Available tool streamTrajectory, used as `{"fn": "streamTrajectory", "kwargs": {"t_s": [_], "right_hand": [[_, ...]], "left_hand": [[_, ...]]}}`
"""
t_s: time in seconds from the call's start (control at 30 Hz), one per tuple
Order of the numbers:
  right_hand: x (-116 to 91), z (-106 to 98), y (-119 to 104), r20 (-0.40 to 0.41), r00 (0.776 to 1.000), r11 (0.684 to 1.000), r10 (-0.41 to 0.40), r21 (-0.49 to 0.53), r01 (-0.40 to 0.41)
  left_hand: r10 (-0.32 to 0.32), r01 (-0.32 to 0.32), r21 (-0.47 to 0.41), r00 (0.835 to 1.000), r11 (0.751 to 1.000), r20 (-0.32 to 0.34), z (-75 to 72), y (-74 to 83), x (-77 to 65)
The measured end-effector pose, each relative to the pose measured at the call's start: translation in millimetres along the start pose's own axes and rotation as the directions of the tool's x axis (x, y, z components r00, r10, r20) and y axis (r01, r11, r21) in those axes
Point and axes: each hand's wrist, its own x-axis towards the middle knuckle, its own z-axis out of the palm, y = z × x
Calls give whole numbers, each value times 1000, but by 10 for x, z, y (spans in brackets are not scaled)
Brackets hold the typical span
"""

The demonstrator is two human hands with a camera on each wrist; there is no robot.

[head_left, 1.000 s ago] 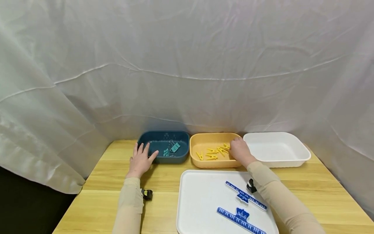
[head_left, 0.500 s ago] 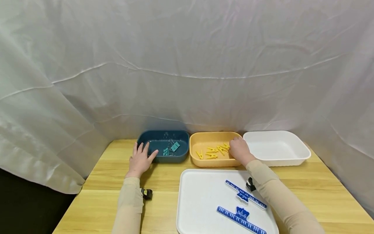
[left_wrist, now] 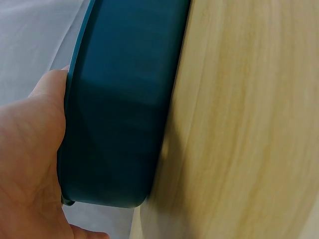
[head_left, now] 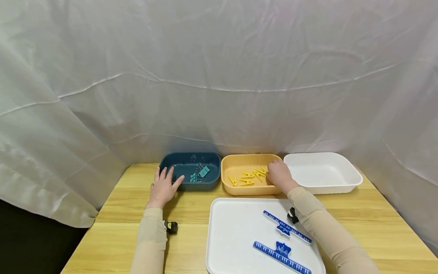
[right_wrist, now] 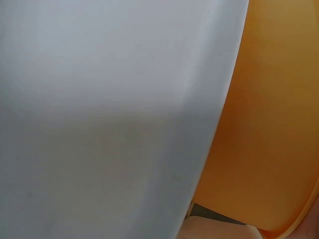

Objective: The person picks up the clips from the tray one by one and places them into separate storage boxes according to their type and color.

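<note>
My left hand (head_left: 163, 188) rests at the front left corner of the dark teal tray (head_left: 191, 187), fingers spread across its rim. In the left wrist view the thumb (left_wrist: 51, 84) lies along the rim. Teal binder clips (head_left: 203, 172) lie inside this tray. My right hand (head_left: 280, 176) grips the right end of the yellow tray (head_left: 251, 190); its fingertips are hidden in the head view. In the right wrist view a finger (right_wrist: 214, 229) shows low outside the yellow wall. Several yellow clothespins (head_left: 247, 182) lie in the yellow tray, left of that hand.
A white tray (head_left: 328, 188) stands right of the yellow one. Nearer the front, a flat white tray (head_left: 232, 236) carries two blue piano-key clips, one upper (head_left: 284, 228) and one lower (head_left: 282, 257). A pale curtain (head_left: 219, 76) hangs behind the wooden table (head_left: 186, 251).
</note>
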Motion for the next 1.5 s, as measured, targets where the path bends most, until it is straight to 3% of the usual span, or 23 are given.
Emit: {"fn": "streamTrajectory", "kwargs": {"t_s": [0.47,0.97,1.27,1.5], "right_hand": [[-17,-15,-13,-126,991,979,36,203,-10],[-132,-44,8,-116,992,957,39,289,-4],[-257,-218,67,-140,990,950,19,310,25],[-384,-377,64,-70,995,933,70,357,-40]], "left_hand": [[7,-7,0,1000,1000,-17,-17,-16,0],[5,-5,21,1000,1000,7,9,-20,7],[1,-1,13,1000,1000,8,10,-4,20],[-2,2,3,1000,1000,11,-6,10,24]]}}
